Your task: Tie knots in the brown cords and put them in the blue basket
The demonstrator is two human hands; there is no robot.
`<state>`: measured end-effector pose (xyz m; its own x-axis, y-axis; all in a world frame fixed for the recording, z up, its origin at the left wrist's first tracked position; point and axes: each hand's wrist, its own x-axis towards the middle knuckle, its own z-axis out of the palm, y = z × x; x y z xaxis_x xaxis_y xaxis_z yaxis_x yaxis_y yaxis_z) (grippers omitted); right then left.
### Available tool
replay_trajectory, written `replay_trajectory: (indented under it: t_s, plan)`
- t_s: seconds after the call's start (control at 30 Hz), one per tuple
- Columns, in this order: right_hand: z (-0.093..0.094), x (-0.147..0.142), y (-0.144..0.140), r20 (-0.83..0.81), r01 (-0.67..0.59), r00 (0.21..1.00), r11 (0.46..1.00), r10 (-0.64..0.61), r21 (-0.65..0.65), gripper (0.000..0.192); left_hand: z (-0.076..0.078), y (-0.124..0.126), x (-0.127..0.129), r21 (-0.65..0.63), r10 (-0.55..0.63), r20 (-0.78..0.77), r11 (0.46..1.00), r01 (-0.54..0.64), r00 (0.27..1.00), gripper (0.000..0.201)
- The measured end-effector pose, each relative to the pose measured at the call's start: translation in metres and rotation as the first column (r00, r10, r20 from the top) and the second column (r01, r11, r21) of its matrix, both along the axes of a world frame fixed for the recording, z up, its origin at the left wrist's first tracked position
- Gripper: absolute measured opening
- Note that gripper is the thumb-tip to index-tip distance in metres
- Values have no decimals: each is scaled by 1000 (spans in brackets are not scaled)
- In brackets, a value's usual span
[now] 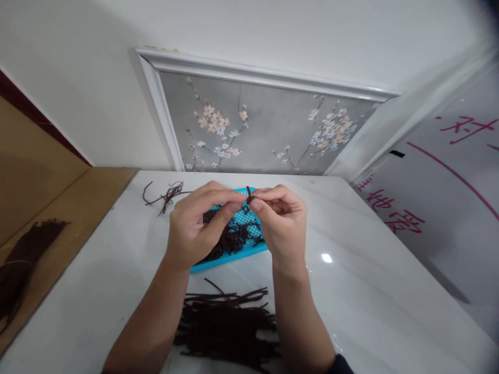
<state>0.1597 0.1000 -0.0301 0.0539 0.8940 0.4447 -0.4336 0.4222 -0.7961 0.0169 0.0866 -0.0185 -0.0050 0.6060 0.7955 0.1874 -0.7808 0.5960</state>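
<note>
Over a blue basket (230,264), both hands meet at a short dark brown cord (248,193) that has a small knot or loop in it. My right hand (286,221) pinches the cord between thumb and forefinger, its other fingers curled in. From the other side, the thumb and forefinger of my left hand (198,221) close on the cord too. Inside the basket lies a heap of dark knotted cords (230,239), partly hidden by the left hand. Between my forearms a thick bundle of straight brown cords (226,327) lies on the table.
Some loose cords (169,197) lie on the white marbled table (351,291) at the far left. Another brown bundle (27,259) rests on a tan surface at left. A wall with a floral panel (268,124) stands behind; a whiteboard with red writing (436,197) is at right.
</note>
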Motion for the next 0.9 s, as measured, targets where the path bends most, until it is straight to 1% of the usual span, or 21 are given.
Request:
replay_trajectory:
  t_s: [0.03,0.1,0.13,0.2,0.43,0.6,0.7,0.9]
  plan:
    - [0,0,0,3,8,1000,1000,-8,-6,12,-1,1,1,95,72,-37,993,-69,997,16]
    - [-1,1,1,6,13,1000,1000,-12,-19,12,-4,4,3,229,178,-77,961,-157,981,19]
    - [-1,1,0,6,12,1000,1000,-12,-26,12,-5,5,3,276,211,-83,944,-181,974,19]
    - [0,1,0,11,11,1000,999,-11,-39,12,-7,7,2,327,247,-84,922,-207,965,21]
    - [3,1,-3,57,-1,998,996,7,-92,10,-8,12,-5,320,174,-111,939,-131,978,19]
    - [3,3,-2,88,-21,996,992,32,-123,8,-10,14,-10,357,250,-162,917,-180,955,17]
    - [3,4,-2,121,-10,992,990,28,-144,7,-11,14,-11,369,254,-178,913,-175,951,17]
    - [6,6,-2,191,5,981,987,26,-158,5,-11,14,-8,320,264,-187,927,-195,946,13]
